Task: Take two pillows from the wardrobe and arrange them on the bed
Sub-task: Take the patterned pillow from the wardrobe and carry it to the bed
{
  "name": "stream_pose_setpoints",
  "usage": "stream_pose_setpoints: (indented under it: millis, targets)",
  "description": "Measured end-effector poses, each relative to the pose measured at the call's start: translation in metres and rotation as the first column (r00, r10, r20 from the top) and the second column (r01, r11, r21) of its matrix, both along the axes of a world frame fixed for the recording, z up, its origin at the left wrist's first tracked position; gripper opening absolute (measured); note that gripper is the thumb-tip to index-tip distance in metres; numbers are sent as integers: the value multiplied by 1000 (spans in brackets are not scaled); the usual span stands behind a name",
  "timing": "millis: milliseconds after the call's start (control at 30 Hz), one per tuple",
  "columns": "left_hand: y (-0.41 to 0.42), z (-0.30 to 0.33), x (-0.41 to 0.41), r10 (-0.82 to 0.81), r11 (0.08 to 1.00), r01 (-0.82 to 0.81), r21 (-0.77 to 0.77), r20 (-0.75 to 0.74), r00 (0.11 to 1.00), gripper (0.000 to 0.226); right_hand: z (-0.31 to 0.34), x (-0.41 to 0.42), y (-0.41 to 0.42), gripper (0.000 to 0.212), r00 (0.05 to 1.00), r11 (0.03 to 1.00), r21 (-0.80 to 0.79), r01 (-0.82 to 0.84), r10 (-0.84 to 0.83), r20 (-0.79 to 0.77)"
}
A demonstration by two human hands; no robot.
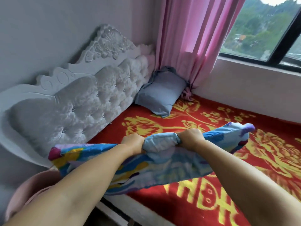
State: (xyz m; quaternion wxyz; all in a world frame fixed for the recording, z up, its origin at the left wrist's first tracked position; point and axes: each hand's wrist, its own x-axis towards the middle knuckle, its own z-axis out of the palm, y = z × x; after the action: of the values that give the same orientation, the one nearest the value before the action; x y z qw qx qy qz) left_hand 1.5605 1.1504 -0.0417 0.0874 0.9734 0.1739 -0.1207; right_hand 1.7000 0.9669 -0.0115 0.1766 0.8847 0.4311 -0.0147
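Both arms reach out from the bottom of the frame. Left hand (133, 143) and right hand (190, 138) each have fingers curled tight around the far edge of a patterned pillow (146, 167), bunching the blue fabric between them at frame centre. That pillow hangs in the air above the near side of the bed (244, 185), tilted, its right corner higher than its left. A second pillow, plain blue (160, 93), lies in the upper middle of the frame, propped against the tufted grey headboard (73, 108) in the corner, touching the pink curtain (192, 46). Bed cover is red with yellow flowers. Window (267, 28) at upper right. A pink round object (31, 193) sits at lower left, blurred, can't tell what.
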Motion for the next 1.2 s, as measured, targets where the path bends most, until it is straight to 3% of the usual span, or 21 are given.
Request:
stream_pose_setpoints:
  millis: [267,433,567,733,833,967,1100,1200]
  targets:
    - [103,-5,56,230,973,-231,6,64,971,36,-2,99,149,30,967,968,21,-252,251,31]
    - [170,-4,96,191,978,-203,59,165,968,38,-5,151,232,38,951,954,57,-296,288,114]
    - [206,-14,144,83,992,-100,74,199,976,34,-23,196,274,48,975,985,34,-167,160,155]
    - [215,-70,200,-45,994,57,-95,119,992,43,-83,230,286,43,982,982,41,187,-186,-25]
    - [191,-122,212,-134,970,140,-201,41,990,63,-140,227,263,39,885,901,62,429,-406,-228]
    - [130,-187,194,-295,901,268,-341,-29,955,76,-217,193,190,39,681,728,41,684,-617,-395]
    - [88,-256,183,-399,849,332,-411,-85,913,72,-298,158,132,55,540,613,49,789,-652,-533]
    - [70,-299,180,-492,801,355,-483,-192,849,76,-353,137,122,61,350,456,43,889,-615,-707]
